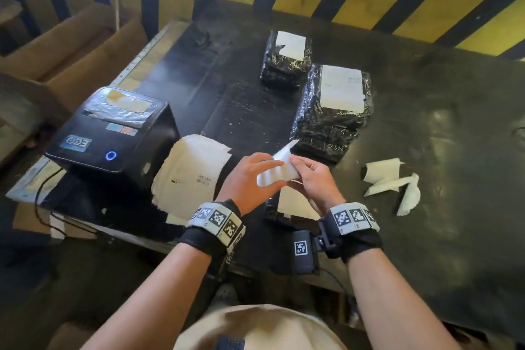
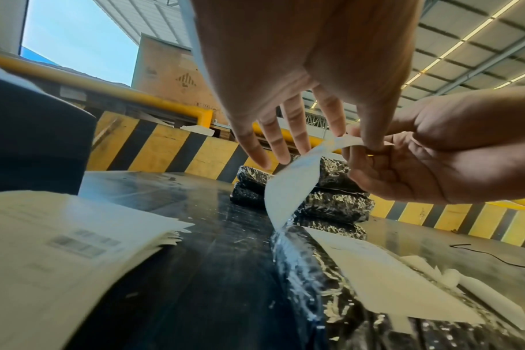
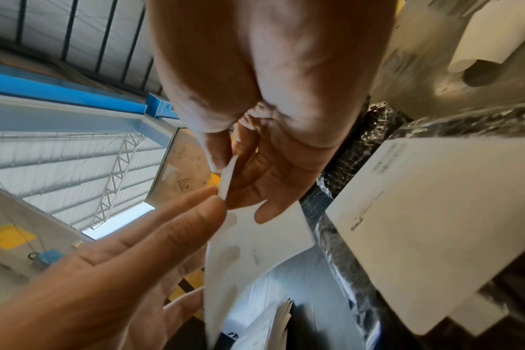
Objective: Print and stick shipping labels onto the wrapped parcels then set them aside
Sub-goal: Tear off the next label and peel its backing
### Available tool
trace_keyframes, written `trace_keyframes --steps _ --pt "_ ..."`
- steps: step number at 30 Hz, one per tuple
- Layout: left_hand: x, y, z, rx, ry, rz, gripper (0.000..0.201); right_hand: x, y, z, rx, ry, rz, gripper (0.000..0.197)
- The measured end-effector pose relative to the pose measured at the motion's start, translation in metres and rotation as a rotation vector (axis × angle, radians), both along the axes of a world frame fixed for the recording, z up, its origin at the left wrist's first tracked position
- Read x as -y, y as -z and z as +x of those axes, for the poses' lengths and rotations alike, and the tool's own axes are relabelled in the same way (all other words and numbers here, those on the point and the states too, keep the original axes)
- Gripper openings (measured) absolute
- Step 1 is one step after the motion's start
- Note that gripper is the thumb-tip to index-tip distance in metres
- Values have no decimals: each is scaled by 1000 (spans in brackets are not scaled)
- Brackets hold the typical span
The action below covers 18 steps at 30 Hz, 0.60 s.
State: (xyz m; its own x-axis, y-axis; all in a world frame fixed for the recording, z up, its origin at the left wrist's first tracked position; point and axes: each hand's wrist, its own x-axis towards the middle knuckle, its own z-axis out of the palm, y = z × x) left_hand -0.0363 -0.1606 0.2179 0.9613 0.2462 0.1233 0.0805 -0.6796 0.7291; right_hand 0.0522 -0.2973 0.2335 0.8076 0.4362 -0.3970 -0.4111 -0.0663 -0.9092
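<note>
Far left on the dark counter (image 1: pixel 426 128) sits the black label printer (image 1: pixel 113 131) w/ its blue ring lit, & just right of it a loose stack of printed labels (image 1: pixel 190 170). At centre both hands work one white label sheet (image 1: pixel 277 170) held above a wrapped parcel (image 1: pixel 272 212) that already has a label on top: left hand (image 1: pixel 250 179) pinches the sheet w/ thumb & forefinger, other fingers spread straight, while right hand (image 1: pixel 312 182) has fingers curled, pinching the sheet's top edge. Behind, two labelled black parcel stacks (image 1: pixel 332 111), & at right curled backing strips (image 1: pixel 392 182) lie on the counter
</note>
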Motion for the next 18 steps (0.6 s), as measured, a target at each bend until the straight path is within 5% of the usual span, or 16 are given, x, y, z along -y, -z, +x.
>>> trace_keyframes --steps 11,18 --pt "39 -6 17 32 -80 -95 43 50 -3 7 -77 -69 196 30" --pt "51 -9 18 35 -75 -104 42 61 -6 9 -61 -91 255 20"
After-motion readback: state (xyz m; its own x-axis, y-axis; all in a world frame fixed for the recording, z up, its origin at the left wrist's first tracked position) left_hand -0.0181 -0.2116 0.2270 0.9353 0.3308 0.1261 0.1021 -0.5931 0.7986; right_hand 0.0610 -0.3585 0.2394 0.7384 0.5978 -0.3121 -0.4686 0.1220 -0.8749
